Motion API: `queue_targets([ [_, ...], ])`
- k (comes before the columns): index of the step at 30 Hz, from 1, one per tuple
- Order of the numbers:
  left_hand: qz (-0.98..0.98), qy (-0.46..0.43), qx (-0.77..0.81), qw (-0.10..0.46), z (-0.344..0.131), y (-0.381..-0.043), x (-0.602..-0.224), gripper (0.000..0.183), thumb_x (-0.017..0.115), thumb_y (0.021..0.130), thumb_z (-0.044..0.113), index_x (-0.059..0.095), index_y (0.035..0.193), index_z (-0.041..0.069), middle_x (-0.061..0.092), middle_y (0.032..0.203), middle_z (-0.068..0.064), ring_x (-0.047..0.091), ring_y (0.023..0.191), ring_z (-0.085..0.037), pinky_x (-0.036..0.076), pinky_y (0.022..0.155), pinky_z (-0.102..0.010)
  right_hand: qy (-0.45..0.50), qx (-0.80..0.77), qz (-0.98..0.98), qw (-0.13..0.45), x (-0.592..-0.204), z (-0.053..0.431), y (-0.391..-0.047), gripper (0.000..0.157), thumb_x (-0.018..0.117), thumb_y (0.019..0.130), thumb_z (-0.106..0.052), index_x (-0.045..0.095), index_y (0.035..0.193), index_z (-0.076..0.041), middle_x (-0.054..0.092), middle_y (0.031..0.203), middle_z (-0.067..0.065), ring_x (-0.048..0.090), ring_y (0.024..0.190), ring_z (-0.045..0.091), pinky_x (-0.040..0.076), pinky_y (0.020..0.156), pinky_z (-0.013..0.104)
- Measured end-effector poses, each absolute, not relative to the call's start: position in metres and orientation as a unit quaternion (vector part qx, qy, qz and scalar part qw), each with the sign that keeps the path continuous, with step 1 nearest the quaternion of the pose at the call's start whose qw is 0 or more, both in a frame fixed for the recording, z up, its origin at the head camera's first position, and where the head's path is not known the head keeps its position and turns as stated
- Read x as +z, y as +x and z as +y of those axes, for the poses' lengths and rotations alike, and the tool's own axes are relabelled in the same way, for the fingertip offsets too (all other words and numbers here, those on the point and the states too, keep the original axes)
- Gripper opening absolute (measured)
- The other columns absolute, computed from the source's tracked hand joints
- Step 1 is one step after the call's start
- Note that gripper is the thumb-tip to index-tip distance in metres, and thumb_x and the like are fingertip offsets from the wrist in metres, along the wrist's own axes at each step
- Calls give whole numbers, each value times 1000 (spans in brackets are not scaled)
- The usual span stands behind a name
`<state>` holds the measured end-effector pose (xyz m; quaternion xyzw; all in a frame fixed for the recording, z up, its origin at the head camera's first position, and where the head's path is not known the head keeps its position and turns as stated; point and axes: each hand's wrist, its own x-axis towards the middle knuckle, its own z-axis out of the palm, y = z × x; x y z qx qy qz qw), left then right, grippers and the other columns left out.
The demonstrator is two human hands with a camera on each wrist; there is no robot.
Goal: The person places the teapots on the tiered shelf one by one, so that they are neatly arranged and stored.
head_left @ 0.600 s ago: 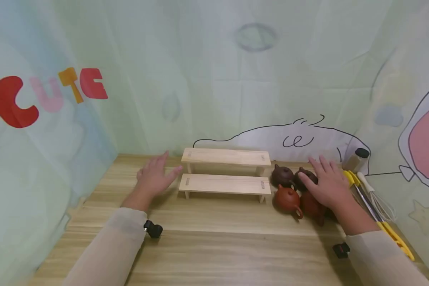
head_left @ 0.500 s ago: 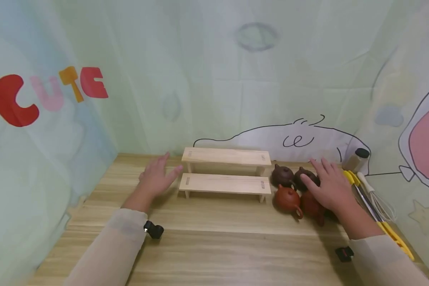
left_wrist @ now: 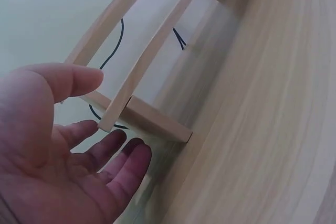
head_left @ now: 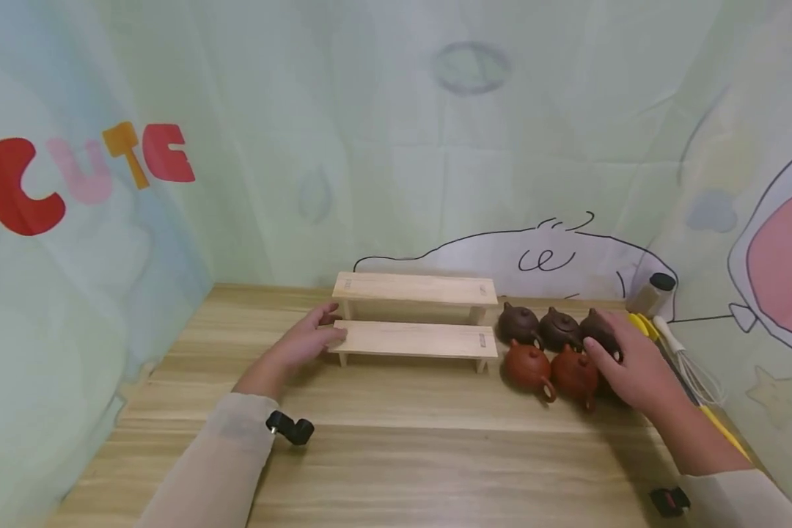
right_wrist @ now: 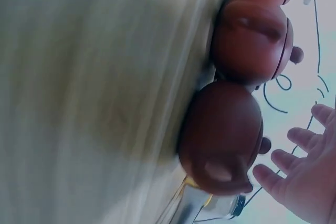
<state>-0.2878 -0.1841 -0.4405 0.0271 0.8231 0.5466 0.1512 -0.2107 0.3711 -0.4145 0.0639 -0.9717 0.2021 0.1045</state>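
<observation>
My left hand (head_left: 303, 341) is at the left end of the lower step of a two-step pale wooden stand (head_left: 412, 339). In the left wrist view its thumb lies above the slat end (left_wrist: 118, 106) and loosely bent fingers lie below, without a visible grip. My right hand (head_left: 636, 367) hovers over the right side of a teapot cluster, fingers spread in the right wrist view. A dark brown teapot (head_left: 595, 328) is partly hidden by it. Two other dark teapots (head_left: 518, 323) stand behind two red-brown teapots (head_left: 526, 365). The right wrist view shows another brown teapot (right_wrist: 220, 129) in the front row.
Right of the teapots lie a whisk (head_left: 693, 370) and a yellow-handled tool (head_left: 722, 431), partly hidden by my right arm. A dark-capped jar (head_left: 652, 295) stands in the back right corner. Printed cloth (head_left: 396, 183) hangs behind the wooden table (head_left: 396, 455).
My left hand has moved right and slightly down to the lower step's end. My right hand has shifted right and down, uncovering the middle dark teapot and a red-brown one.
</observation>
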Motion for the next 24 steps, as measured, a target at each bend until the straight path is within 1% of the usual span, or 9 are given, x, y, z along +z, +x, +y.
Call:
queue_targets([
  [2, 812, 33, 559, 164, -183, -287, -443, 84, 65, 104, 30, 19, 171, 9, 30, 172, -22, 48, 148, -42, 44, 122, -57, 59, 214, -971, 94, -416, 375, -206, 75, 54, 110, -49, 35, 164, -1, 42, 161, 35, 40, 146, 58, 37, 111, 81],
  [6, 797, 40, 578, 170, -179, -286, -448, 79, 65, 104, 21, 22, 169, 4, 32, 169, -26, 57, 138, -40, 55, 111, -49, 40, 220, -973, 62, -420, 384, -197, 82, 58, 108, -53, 32, 164, 2, 38, 161, 39, 36, 145, 61, 36, 110, 82],
  [8, 790, 36, 589, 169, -178, -286, -450, 75, 65, 104, 17, 26, 167, 2, 33, 167, -26, 59, 135, -38, 58, 107, -46, 33, 219, -974, 51, -421, 390, -194, 86, 59, 107, -54, 32, 163, 5, 37, 161, 41, 35, 145, 63, 35, 111, 83],
  [10, 784, 32, 597, 168, -178, -286, -451, 72, 64, 105, 15, 28, 166, 1, 34, 166, -26, 59, 135, -37, 58, 108, -45, 24, 219, -975, 39, -422, 395, -191, 89, 62, 105, -55, 32, 162, 6, 35, 160, 43, 33, 145, 64, 33, 110, 84],
  [12, 778, 30, 604, 168, -178, -286, -452, 70, 64, 106, 13, 29, 164, 0, 34, 165, -27, 58, 136, -38, 57, 111, -48, 18, 219, -975, 30, -423, 400, -188, 91, 65, 104, -55, 32, 161, 8, 36, 159, 43, 34, 144, 65, 34, 110, 84],
  [16, 769, 21, 615, 175, -178, -288, -451, 69, 65, 106, 11, 30, 164, -1, 33, 167, -26, 56, 138, -40, 54, 115, -52, 15, 219, -976, 9, -425, 408, -185, 97, 76, 98, -52, 34, 160, 10, 39, 157, 44, 44, 136, 68, 43, 105, 80],
  [19, 763, 17, 618, 186, -179, -291, -451, 70, 66, 105, 10, 30, 163, -1, 33, 167, -25, 56, 139, -40, 54, 115, -52, 18, 222, -975, -4, -426, 412, -184, 98, 83, 93, -46, 37, 157, 12, 43, 154, 45, 52, 130, 67, 51, 101, 75],
  [21, 758, 15, 622, 194, -180, -293, -450, 69, 67, 105, 10, 31, 163, -1, 34, 166, -25, 57, 139, -39, 55, 115, -51, 23, 222, -975, -9, -427, 413, -183, 96, 86, 91, -43, 39, 155, 13, 48, 149, 44, 56, 127, 65, 54, 99, 73],
  [24, 754, 14, 625, 200, -182, -292, -450, 69, 68, 104, 9, 31, 162, -2, 33, 166, -25, 57, 137, -39, 55, 114, -51, 29, 227, -973, -18, -429, 413, -183, 92, 88, 90, -38, 43, 152, 13, 54, 144, 43, 58, 126, 62, 54, 98, 71],
])
